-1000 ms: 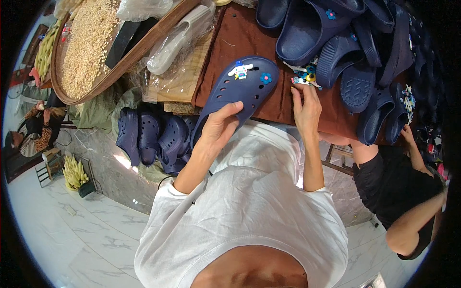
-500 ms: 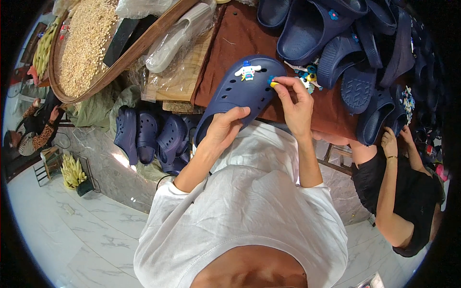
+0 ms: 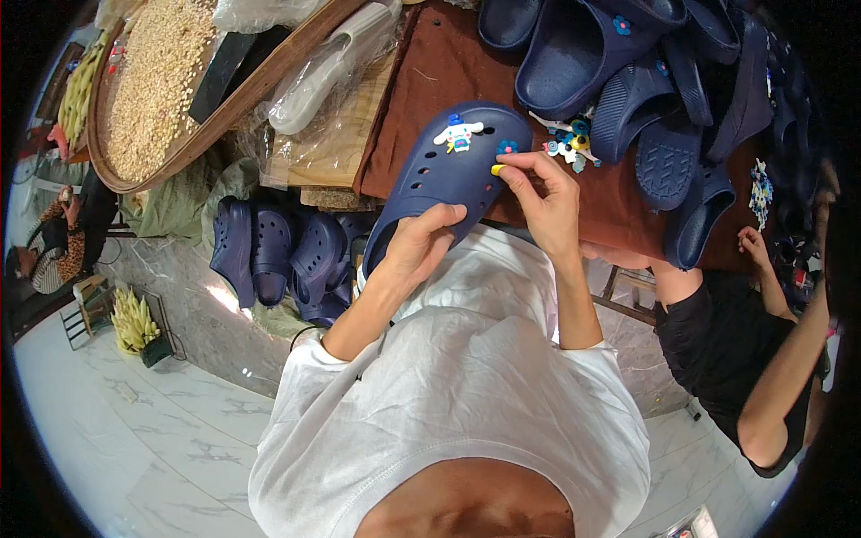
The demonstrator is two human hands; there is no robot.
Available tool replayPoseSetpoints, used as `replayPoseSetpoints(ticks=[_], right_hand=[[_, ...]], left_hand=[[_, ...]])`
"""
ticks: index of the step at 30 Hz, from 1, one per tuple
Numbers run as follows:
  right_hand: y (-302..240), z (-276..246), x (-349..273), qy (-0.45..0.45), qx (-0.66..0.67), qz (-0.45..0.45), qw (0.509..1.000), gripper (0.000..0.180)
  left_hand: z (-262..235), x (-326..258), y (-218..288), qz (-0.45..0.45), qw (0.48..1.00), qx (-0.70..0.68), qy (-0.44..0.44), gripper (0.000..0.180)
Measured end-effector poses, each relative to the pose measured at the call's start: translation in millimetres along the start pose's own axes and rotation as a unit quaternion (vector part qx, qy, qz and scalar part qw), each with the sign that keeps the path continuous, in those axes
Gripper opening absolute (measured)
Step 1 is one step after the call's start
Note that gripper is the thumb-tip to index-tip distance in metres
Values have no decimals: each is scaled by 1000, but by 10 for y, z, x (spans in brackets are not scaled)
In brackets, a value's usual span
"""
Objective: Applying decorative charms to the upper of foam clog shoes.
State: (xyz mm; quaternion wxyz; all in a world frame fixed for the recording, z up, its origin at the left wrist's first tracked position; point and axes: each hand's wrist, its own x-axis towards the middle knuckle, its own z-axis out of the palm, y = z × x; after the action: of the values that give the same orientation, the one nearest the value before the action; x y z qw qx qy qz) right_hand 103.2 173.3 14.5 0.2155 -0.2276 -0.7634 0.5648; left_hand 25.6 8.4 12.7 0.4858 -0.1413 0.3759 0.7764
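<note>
My left hand (image 3: 421, 240) is wrapped round the heel end of a navy clog (image 3: 439, 179), with the thumb lying on its upper. A white cartoon charm (image 3: 459, 134) with a blue top sits among the holes near the toe. Beside it, a blue flower charm (image 3: 508, 147) with a red middle rests on the clog's right side. Just below that flower, my right hand (image 3: 547, 202) pinches a small yellow piece (image 3: 497, 169) between thumb and forefinger, close to the holes. Its exact shape is too small to make out.
Loose colourful charms (image 3: 570, 141) lie on the brown cloth (image 3: 430, 76), by a pile of navy clogs (image 3: 619, 72). More clogs (image 3: 273, 251) hang or stand at left, below a wrapped grey shoe (image 3: 327, 76) and a grain tray (image 3: 238, 103). A co-worker (image 3: 726, 359) is at right.
My right fingers have shifted slightly left and down, away from the flower charm, which now shows whole on the clog. The co-worker's hands have moved apart, and a clog there is gone.
</note>
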Motion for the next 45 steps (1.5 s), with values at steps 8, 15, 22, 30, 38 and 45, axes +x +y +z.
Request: replayPoseSetpoints(ticks=[8,15,22,30,38,45], right_hand=[[62,-16,-27,8,129,74,989,8],[53,-37,-10,-12,176,115,978,18],[107,-29,-33,-9,163,153,975,53],[103,-50,14,-94,205,111,968,66],[75,58,-25,-51,164,99,980,70],[233,139,-10,-34,130,74,988,73]], left_hand=[[23,-46,-118,46,999,6,-13,27],[17,-118,-129,95,993,70,-26,50],[-45,-131,-113,109,989,85,-52,46],[-306,-14,63,91,968,210,-103,42],[-269,8,101,69,954,273,-103,27],[-244,23,52,28,997,57,-50,43]])
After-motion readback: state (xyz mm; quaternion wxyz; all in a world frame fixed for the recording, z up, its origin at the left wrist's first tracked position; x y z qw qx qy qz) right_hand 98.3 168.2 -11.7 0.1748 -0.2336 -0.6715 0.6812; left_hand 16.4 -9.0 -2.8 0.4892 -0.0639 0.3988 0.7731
